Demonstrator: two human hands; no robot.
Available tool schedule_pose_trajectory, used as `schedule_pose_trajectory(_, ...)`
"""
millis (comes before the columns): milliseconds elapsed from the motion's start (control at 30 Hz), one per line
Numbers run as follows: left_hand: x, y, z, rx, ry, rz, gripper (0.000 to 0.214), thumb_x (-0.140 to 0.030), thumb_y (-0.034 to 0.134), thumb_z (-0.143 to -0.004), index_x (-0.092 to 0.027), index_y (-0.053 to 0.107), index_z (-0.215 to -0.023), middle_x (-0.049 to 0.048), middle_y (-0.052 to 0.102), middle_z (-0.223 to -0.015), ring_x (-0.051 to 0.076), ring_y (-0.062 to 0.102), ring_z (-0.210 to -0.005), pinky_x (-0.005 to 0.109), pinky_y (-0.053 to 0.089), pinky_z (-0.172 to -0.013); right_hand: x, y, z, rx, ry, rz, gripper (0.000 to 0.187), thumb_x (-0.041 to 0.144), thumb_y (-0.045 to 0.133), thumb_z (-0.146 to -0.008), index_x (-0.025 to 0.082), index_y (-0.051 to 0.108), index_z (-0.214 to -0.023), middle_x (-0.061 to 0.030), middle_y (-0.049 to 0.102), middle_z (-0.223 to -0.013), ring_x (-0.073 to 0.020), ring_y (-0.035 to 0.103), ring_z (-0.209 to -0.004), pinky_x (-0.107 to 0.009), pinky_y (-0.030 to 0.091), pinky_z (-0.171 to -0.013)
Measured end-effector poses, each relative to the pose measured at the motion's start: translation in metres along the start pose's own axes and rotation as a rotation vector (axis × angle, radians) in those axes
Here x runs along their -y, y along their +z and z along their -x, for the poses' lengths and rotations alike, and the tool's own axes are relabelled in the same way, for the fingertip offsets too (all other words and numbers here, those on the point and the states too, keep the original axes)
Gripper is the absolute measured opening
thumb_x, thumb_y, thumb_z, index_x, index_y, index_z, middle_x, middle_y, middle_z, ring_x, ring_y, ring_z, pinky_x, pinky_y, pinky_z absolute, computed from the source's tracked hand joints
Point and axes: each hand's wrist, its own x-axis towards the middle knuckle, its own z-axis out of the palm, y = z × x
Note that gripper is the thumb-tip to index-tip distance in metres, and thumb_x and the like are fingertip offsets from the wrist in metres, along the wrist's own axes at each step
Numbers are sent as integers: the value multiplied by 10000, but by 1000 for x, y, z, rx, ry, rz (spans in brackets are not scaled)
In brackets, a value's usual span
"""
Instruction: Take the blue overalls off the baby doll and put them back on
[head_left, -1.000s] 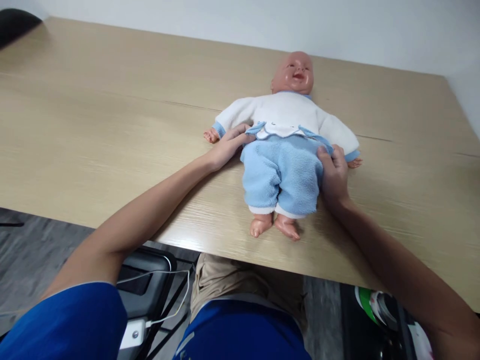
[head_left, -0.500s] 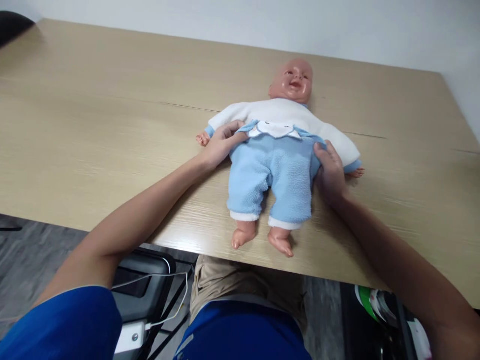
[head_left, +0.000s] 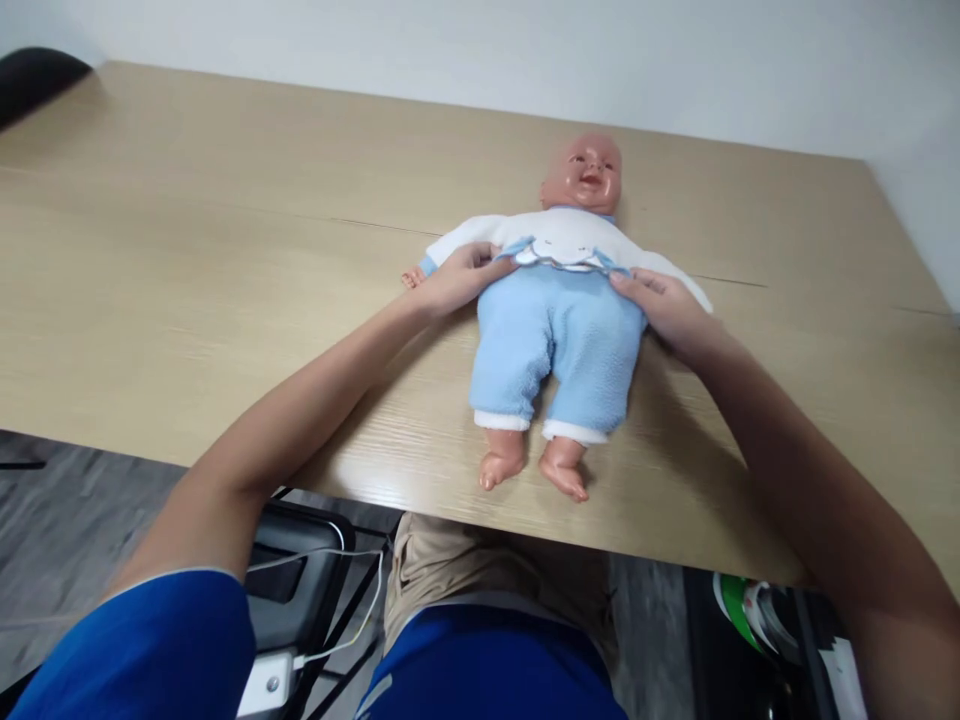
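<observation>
A baby doll [head_left: 581, 175] lies on its back on the table, head away from me and bare feet toward the near edge. It wears a white top [head_left: 574, 225] with blue trim and fluffy light-blue trousers [head_left: 555, 335] with white cuffs. My left hand [head_left: 469, 275] is closed on the clothing at one side of the waist, where top and trousers meet. At the opposite side, my right hand [head_left: 664, 305] pinches the waist edge between thumb and fingers. Which layer each hand grips is partly hidden by the fingers.
The light wooden table [head_left: 225, 250] reaches back to a white wall. A black rounded object [head_left: 41, 80] stands at its far left corner. Below the near edge are a dark case [head_left: 300, 570], a white device [head_left: 266, 685] with a cable, and a green-and-white round item [head_left: 739, 610].
My right hand has moved up and inward along the doll's waist, fingers now on its top edge. My left hand has shifted slightly inward. The trousers' front looks smoother.
</observation>
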Motion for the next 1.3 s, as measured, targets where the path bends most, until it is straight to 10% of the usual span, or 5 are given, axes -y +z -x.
schedule_pose_trajectory(467,18,23,24,39,-43,464,610,-800,895,-1050,-242,680,-1174,88,821,-1144,326,752,-1265,446,592,-1137,-25,38,32,-200,11,-456,591,818,938,-950,363,772,-1289,-58,878,-1266,-337,821,-1304,-511,731,-1116)
schedule_pose_trajectory(700,13,-27,26,169,81,77,531,-715,977,-991,-222,790,-1065,89,780,-1111,290,728,-1100,419,606,-1069,-34,-14,30,140,-57,-143,339,649,881,-976,331,799,-1063,-74,872,-1181,-407,770,-1402,-595,645,-1293)
schedule_pose_trajectory(867,15,-45,27,345,112,-5,555,-549,1096,-868,-267,848,-1276,123,844,-1358,358,773,-1336,479,627,-1201,-35,-36,34,277,-220,133,570,632,1117,-782,322,879,-1198,-109,872,-1486,-507,650,-1627,-716,387,-1515)
schedule_pose_trajectory(1067,17,-24,33,280,61,151,493,-675,981,-961,-283,846,-1228,96,856,-1312,385,781,-1374,577,589,-1275,-30,-14,48,151,-27,-85,464,625,1037,-837,326,834,-1127,-72,894,-1388,-445,745,-1476,-656,547,-1403)
schedule_pose_trajectory(1300,27,21,34,-140,-8,497,521,-717,869,-1058,-271,603,-1011,46,686,-997,337,707,-1247,542,610,-1125,-30,19,63,-38,139,-255,485,776,859,-908,360,610,-899,-52,740,-892,-415,778,-1160,-590,720,-949)
